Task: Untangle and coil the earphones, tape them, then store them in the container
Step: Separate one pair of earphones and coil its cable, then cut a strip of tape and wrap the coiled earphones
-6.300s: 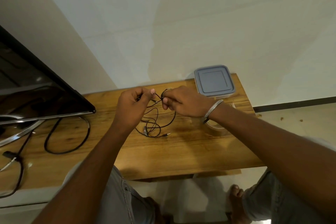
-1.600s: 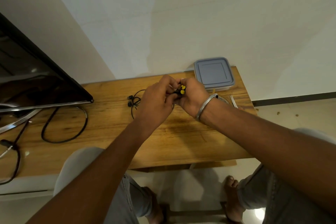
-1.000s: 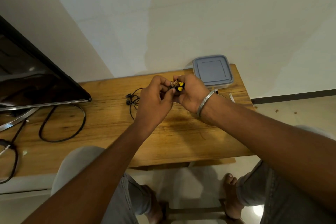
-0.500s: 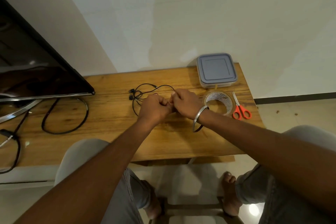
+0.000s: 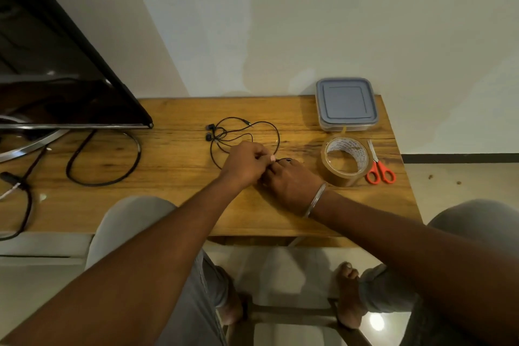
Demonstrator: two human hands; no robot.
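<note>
Black earphones (image 5: 224, 132) lie loosely tangled on the wooden table (image 5: 174, 166), buds at the left. Their cable loops right and down into my hands. My left hand (image 5: 245, 163) is closed in a pinch on the cable just in front of the tangle. My right hand (image 5: 292, 182) rests low on the table and touches the left hand, with its fingers curled over a small dark part of the cable. What lies under the fingers is hidden. A clear container with a grey lid (image 5: 346, 102) stands shut at the back right. A roll of brown tape (image 5: 345, 161) lies right of my right hand.
Red-handled scissors (image 5: 379, 170) lie next to the tape near the table's right edge. A black screen (image 5: 56, 78) on a metal stand fills the left side. Thick black cables (image 5: 106, 160) loop in front of it. My knees show below the front edge.
My hands have come down from a raised position to the table. The small yellow and black thing between my fingers is no longer visible. The view has shifted, so the tape and scissors now show.
</note>
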